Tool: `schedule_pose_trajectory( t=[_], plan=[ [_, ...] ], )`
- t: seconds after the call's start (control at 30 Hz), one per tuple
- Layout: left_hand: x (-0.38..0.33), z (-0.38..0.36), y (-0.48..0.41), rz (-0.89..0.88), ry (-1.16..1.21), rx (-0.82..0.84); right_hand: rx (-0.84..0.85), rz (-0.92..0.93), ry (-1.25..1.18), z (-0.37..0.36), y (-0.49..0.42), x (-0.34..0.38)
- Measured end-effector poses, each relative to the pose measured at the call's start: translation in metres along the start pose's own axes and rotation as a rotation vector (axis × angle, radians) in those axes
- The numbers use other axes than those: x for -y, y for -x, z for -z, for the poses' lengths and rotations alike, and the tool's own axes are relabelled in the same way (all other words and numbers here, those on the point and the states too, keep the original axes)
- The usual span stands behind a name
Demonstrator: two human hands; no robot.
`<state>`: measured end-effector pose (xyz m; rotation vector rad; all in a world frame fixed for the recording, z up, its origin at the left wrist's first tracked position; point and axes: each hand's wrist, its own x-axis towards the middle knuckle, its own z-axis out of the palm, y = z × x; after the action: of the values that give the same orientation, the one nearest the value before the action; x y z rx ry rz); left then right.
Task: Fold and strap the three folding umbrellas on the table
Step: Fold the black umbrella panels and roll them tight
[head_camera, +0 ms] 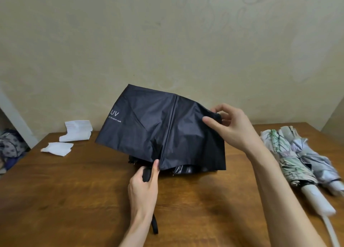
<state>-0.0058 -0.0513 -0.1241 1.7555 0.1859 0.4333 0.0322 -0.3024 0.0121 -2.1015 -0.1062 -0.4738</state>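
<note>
Nearest me, the left hand [143,183] is closed round the black handle [147,174] of the navy umbrella [158,127], thumb up along the seam, w/ a dark wrist strap [154,225] trailing toward 6 o'clock. The right hand [230,127], at abt 2 o'clock of it, pinches the canopy edge btwn thumb and fingers. The umbrella sits mid-table [74,200], canopy loose and spread, so I'd say step is pleating panels, not yet strapping. Next move prob needs gathering each panel round the shaft, then wrapping the strap.

Count: 3 umbrellas. 1 navy in hand, plus a green-print umbrella [290,164] and a pale grey umbrella [316,163] side by side at 3 o'clock, bundled; straps not clear. Far at 10 o'clock, 2 paper piles [76,131].
</note>
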Motion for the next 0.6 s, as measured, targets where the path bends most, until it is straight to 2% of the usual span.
schedule_pose_trajectory(
  t=[0.1,0.2,0.27,0.4,0.6],
  plan=[
    [0.000,-0.002,0.000,0.032,-0.018,0.001,-0.164,0.064,0.156,0.000,-0.004,0.001],
    [-0.002,-0.002,0.000,0.074,0.006,0.010,-0.263,0.078,-0.167,0.001,-0.004,0.009],
    [-0.004,-0.002,0.000,0.102,0.029,0.008,-0.196,0.047,-0.225,0.003,-0.002,0.011],
    [-0.005,0.000,-0.001,0.134,0.052,-0.025,0.039,-0.064,0.018,0.011,-0.001,0.002],
    [-0.005,0.000,-0.003,0.157,0.044,-0.056,-0.147,-0.146,-0.238,0.009,0.000,0.004]
  ],
)
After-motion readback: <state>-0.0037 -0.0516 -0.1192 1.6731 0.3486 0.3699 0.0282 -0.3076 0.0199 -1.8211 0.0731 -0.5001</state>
